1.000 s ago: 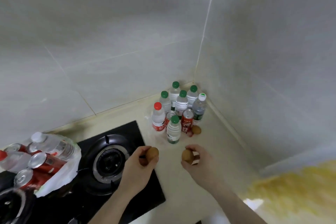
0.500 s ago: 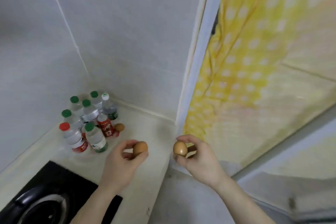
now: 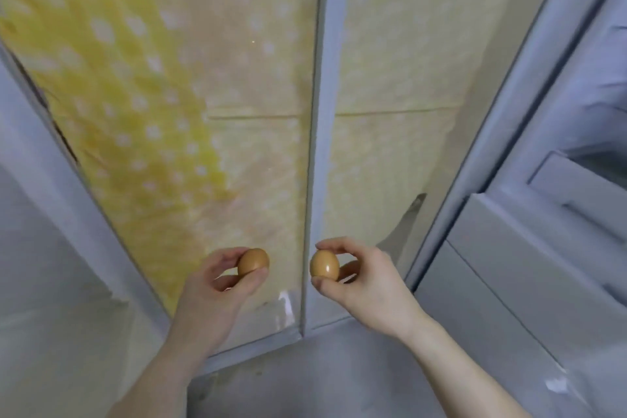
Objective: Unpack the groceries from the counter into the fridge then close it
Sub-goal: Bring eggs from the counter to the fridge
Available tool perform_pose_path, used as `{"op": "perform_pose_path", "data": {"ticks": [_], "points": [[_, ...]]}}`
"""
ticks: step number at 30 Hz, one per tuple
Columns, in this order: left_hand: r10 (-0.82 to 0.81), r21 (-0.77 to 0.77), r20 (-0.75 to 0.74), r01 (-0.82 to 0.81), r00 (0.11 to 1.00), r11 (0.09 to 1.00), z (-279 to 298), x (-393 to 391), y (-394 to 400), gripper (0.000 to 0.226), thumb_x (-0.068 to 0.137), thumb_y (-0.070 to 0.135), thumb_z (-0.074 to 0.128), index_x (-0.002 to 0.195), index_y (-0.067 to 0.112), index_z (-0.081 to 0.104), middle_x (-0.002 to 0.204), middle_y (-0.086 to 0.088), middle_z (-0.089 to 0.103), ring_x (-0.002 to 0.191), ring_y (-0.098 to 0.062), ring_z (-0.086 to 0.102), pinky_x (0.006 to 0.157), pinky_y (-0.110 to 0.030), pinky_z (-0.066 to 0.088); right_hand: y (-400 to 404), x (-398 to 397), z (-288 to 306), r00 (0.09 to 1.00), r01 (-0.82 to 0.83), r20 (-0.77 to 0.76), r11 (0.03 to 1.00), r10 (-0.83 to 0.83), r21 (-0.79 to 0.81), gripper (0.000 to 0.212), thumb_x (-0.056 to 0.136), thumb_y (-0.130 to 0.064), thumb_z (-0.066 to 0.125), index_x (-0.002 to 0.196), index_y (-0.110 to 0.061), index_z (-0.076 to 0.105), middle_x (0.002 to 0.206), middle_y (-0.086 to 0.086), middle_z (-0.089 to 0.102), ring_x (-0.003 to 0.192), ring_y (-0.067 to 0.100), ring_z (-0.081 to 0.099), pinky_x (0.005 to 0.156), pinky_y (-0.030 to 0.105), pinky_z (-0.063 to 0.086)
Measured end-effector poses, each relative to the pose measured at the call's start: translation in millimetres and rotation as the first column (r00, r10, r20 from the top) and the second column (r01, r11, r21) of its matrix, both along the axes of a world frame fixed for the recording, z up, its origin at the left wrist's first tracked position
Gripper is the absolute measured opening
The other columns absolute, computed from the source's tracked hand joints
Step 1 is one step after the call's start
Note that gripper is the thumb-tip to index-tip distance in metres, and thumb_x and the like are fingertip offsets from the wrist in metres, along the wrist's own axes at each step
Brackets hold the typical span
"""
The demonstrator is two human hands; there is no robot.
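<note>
My left hand (image 3: 213, 295) grips a brown egg (image 3: 252, 261) between thumb and fingertips. My right hand (image 3: 366, 278) pinches a second brown egg (image 3: 324, 265) the same way. Both eggs are held up side by side at chest height, a short gap apart, in front of a glass sliding door. At the right edge stands the open white fridge (image 3: 543, 248), with its door shelves and inner panels showing. The counter and the other groceries are out of view.
A glass sliding door (image 3: 190, 112) covered with yellow dotted film fills the view, split by a white centre post (image 3: 317, 146). A grey tiled wall (image 3: 40, 265) is at the left, grey floor (image 3: 305, 377) below.
The view has swung right, away from the counter, stove and bottles, onto the sliding door and the open fridge. Both hands still carry their eggs, held at the same spacing.
</note>
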State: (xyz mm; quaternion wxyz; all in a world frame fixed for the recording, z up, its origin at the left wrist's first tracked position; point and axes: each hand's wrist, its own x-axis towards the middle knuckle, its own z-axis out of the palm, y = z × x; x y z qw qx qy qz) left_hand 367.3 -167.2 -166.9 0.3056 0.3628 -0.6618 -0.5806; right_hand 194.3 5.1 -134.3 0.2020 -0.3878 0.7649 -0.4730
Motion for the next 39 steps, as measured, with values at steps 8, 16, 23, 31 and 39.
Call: {"op": "perform_pose_path", "data": {"ticks": [8,16,23,31,39], "points": [[-0.317,-0.074,-0.05,0.313,0.947,0.947,24.0,-150.0,81.5,0.029,0.078,0.017,0.087,0.101,0.032,0.075,0.101,0.012,0.076,0.078,-0.018,0.077,0.077,-0.031,0.059,121.4,-93.0,16.5,0.955,0.285,-0.076,0.958,-0.287,-0.033,0.041,0.071,-0.037,0.084,0.109,-0.044,0.071,0.099,-0.022,0.071,0.073,0.008,0.066,0.068,0.013,0.051],[-0.61,-0.08,-0.056,0.606,0.79,0.792,46.6,-269.5,136.3,0.029,0.079,0.017,0.086,0.103,0.03,0.074,0.105,0.006,0.077,0.081,-0.021,0.077,0.078,-0.026,0.055,204.4,-140.6,30.3,0.816,0.556,-0.136,0.827,-0.562,-0.083,0.043,0.073,-0.034,0.087,0.112,-0.042,0.071,0.106,-0.027,0.07,0.085,0.005,0.066,0.073,0.009,0.047],[-0.812,-0.098,-0.094,0.806,0.577,0.584,51.9,-368.8,157.3,0.036,0.069,0.028,0.089,0.102,0.031,0.074,0.101,0.004,0.078,0.085,-0.017,0.075,0.091,-0.039,0.057,227.0,-174.7,38.0,0.637,0.748,-0.139,0.652,-0.758,-0.125,0.045,0.075,-0.034,0.086,0.114,-0.047,0.068,0.115,-0.033,0.066,0.088,0.004,0.068,0.068,0.014,0.051],[-0.929,-0.097,-0.105,0.926,0.354,0.364,61.7,-477.7,137.1,0.047,0.061,0.047,0.085,0.105,0.032,0.074,0.108,-0.001,0.076,0.086,-0.021,0.074,0.098,-0.054,0.054,209.2,-223.4,54.7,0.412,0.894,-0.132,0.428,-0.901,-0.13,0.042,0.076,-0.032,0.086,0.111,-0.048,0.069,0.111,-0.027,0.069,0.087,0.006,0.07,0.065,0.017,0.054],[-0.981,-0.149,-0.112,0.973,0.159,0.174,83.0,-547.9,139.4,0.036,0.071,0.036,0.083,0.104,0.039,0.072,0.107,0.006,0.076,0.083,-0.018,0.075,0.086,-0.038,0.058,200.6,-255.0,74.6,0.256,0.951,-0.174,0.28,-0.951,-0.13,0.043,0.077,-0.035,0.084,0.115,-0.048,0.067,0.114,-0.025,0.069,0.088,0.006,0.071,0.064,0.019,0.053]]}}
